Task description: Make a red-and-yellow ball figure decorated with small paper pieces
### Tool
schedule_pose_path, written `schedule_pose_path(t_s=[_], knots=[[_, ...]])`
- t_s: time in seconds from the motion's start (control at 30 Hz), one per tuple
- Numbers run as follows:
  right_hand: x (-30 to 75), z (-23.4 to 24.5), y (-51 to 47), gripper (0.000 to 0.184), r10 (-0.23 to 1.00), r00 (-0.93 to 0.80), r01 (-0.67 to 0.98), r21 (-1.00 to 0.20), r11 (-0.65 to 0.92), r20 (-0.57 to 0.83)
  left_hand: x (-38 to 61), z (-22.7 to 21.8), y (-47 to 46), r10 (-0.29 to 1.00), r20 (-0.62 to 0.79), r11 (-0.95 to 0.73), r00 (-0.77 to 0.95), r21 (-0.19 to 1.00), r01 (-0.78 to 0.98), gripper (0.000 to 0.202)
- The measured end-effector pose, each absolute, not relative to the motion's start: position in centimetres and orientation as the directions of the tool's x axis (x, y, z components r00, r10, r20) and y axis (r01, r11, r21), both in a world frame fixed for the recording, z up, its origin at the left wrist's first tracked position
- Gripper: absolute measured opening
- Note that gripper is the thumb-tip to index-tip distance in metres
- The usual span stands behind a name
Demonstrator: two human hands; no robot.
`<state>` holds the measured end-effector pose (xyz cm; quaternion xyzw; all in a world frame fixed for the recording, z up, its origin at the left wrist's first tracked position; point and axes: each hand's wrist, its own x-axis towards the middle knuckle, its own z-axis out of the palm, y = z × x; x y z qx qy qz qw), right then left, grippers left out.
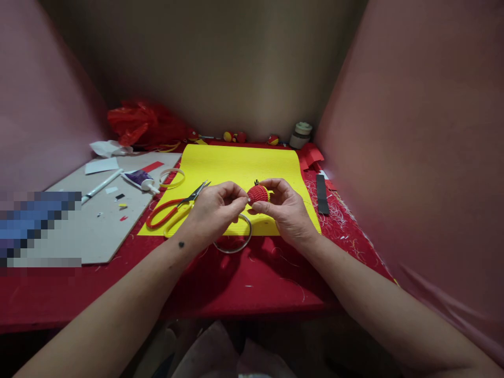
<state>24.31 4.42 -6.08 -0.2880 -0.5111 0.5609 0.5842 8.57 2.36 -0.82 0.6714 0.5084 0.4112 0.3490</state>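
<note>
A small round figure of red ribbed paper (259, 194), with a yellow ribbed part and a tiny black piece on top, is held above the yellow sheet. The fingers and thumb of my right hand (290, 210) close round its right side. My left hand (222, 207) is pinched at the figure's left edge; a tiny pale speck shows at the fingertips, too small to name. Beneath both hands lies a yellow corrugated sheet (240, 165). Scissors (173, 206) with red and yellow handles rest beside my left hand, partly hidden by it. A thin metal ring (233, 252) lies below the hands.
On a grey board (94, 231) at left lie a glue tube (139, 180), a white stick (103, 186) and paper scraps. A red plastic bag (145, 123), small red-and-yellow figures (234, 137) and a lidded jar (301, 135) line the back. A black strip (322, 194) lies right.
</note>
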Motion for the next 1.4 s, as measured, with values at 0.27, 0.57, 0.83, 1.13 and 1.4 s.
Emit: schedule_pose_path(t_s=[0.27,0.57,0.83,1.13,1.4], knots=[[24.19,-5.63,4.31,0.045,0.961,-0.178,-0.421,-0.899,0.120,0.212,8.55,-0.57,2.02,0.970,0.186,-0.233,0.157,0.897,0.377,0.018],[24.25,-5.67,4.28,0.046,0.958,-0.178,-0.417,-0.899,0.135,0.226,8.62,-0.46,2.27,0.981,0.136,-0.171,0.140,0.943,0.284,0.017],[24.39,-5.93,4.31,0.044,0.947,-0.201,-0.386,-0.909,0.159,0.251,8.09,-0.32,2.37,0.980,0.032,-0.078,0.197,0.969,0.234,0.020],[24.43,-5.88,4.21,0.043,0.944,-0.200,-0.355,-0.917,0.181,0.264,7.98,-0.25,2.45,0.978,0.020,-0.075,0.210,0.964,0.256,0.019],[24.43,-5.92,4.22,0.043,0.941,-0.191,-0.336,-0.919,0.205,0.280,8.09,-0.21,2.39,0.980,0.028,-0.083,0.200,0.957,0.278,0.018]])
